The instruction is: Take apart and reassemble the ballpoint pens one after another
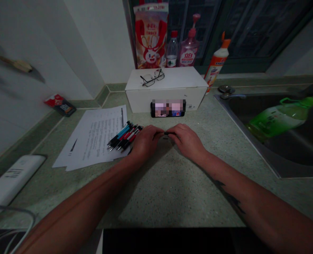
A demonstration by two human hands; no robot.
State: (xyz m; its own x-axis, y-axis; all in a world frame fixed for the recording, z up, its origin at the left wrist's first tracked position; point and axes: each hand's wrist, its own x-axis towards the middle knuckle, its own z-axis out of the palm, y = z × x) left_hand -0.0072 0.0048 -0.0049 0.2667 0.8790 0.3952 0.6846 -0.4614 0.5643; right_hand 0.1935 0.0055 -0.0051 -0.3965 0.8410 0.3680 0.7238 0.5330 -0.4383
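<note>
My left hand (146,140) and my right hand (187,141) meet just above the counter, fingertips pinched together. Between them shows a small black piece (166,133), mostly covered by the fingers, so its kind is unclear. A tiny dark bit (165,138) appears just below the fingertips; whether it lies on the counter I cannot tell. Beside my left hand, several click pens (124,135) in black, red, blue and white lie in a bundle on printed paper sheets (93,141). Beyond the hands a phone (168,108) leans sideways against a white box (167,92), its screen lit.
Eyeglasses (152,77) rest on the box. Behind it stand a red bag (151,38), a water bottle (172,49), a pink pump bottle (189,49) and an orange-capped bottle (217,63). On the right, a sink (271,169) holds a green jug (280,118). A white device (16,178) and cables (26,211) sit left.
</note>
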